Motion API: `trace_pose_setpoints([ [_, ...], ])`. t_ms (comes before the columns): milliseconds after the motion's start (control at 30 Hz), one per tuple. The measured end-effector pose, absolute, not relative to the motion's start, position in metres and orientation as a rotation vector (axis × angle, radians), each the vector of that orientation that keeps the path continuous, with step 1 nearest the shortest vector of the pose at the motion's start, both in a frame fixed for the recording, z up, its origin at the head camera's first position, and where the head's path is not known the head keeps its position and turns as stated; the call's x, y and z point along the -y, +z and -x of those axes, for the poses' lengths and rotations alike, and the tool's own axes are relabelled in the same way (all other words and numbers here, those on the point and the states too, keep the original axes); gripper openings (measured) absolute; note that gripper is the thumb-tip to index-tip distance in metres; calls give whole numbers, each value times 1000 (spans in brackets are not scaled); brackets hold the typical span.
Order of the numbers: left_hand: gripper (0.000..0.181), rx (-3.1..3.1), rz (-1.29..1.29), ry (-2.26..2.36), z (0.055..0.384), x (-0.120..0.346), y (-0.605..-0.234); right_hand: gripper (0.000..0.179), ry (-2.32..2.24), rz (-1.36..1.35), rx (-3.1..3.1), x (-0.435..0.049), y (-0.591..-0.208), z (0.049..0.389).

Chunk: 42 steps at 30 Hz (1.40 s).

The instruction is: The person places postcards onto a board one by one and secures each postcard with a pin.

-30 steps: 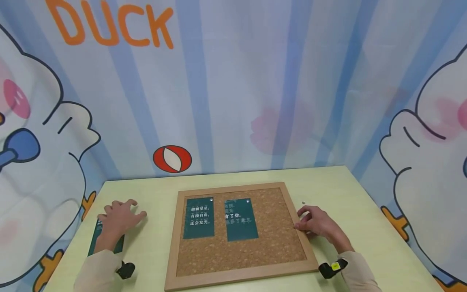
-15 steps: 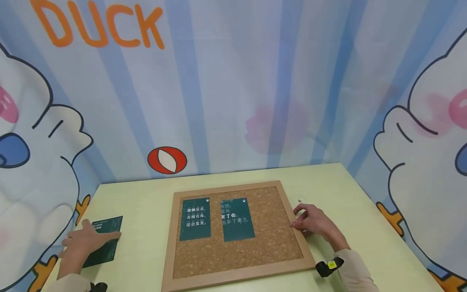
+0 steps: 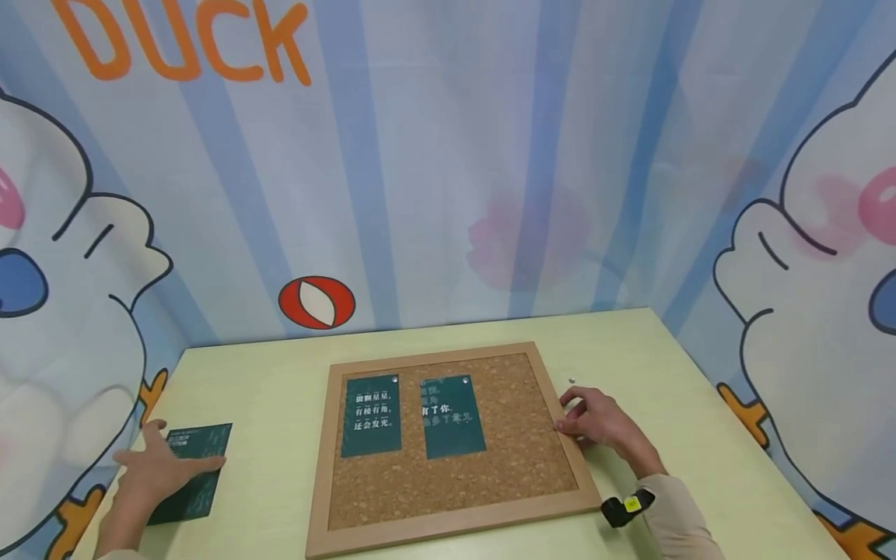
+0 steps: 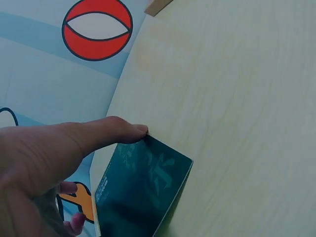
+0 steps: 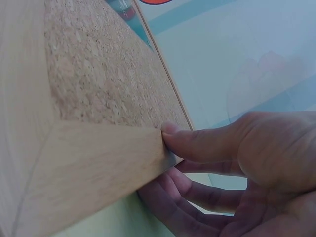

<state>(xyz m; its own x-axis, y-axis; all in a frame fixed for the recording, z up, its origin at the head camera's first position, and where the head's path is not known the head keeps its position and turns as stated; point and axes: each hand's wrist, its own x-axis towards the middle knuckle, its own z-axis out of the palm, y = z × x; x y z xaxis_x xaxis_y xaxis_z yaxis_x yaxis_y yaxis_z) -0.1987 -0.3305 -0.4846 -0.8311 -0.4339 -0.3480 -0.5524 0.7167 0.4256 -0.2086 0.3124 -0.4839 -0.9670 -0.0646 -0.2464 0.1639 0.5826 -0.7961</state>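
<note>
My left hand point(image 3: 150, 470) holds a dark green printed card point(image 3: 203, 486) at the table's left. In the left wrist view, the thumb lies on the card's point(image 4: 143, 182) near corner; most other fingers are hidden. A wood-framed corkboard point(image 3: 518, 478) lies mid-table. My right hand point(image 3: 609, 424) grips its right edge, with the thumb point(image 5: 197, 143) against the frame and the fingers curled beneath. Two similar green cards are pinned to the cork: one at left point(image 3: 371, 439), one nearer the middle point(image 3: 455, 439). A silver pushpin point(image 3: 395, 379) shows at the left card's upper right corner.
A tiny silvery piece point(image 3: 572, 380) lies on the pale table point(image 3: 266, 404), just beyond my right hand. Behind the table hangs a striped blue curtain point(image 3: 448, 155) with cartoon figures and orange letters.
My left hand has moved left and down onto the loose card and taken hold of it; the card has shifted slightly nearer. The right hand has stayed at the corkboard's edge.
</note>
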Motion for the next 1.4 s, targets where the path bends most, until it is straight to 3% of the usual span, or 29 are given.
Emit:
trace_pose_setpoints([
  [267,101,-2644,647,792,188,328,-486,31,-1290,-81,-2599,-312,-483,209],
  [600,99,-2667,528,921,187,304,-475,32,-1235,-83,-2642,-311,-482,211],
  [1067,100,-2630,379,1213,201,233,-454,28,-1298,-22,-2629,-311,-482,205],
  [1400,91,-2690,238,1280,210,161,-455,28,-1301,-13,-2642,-311,-486,205],
])
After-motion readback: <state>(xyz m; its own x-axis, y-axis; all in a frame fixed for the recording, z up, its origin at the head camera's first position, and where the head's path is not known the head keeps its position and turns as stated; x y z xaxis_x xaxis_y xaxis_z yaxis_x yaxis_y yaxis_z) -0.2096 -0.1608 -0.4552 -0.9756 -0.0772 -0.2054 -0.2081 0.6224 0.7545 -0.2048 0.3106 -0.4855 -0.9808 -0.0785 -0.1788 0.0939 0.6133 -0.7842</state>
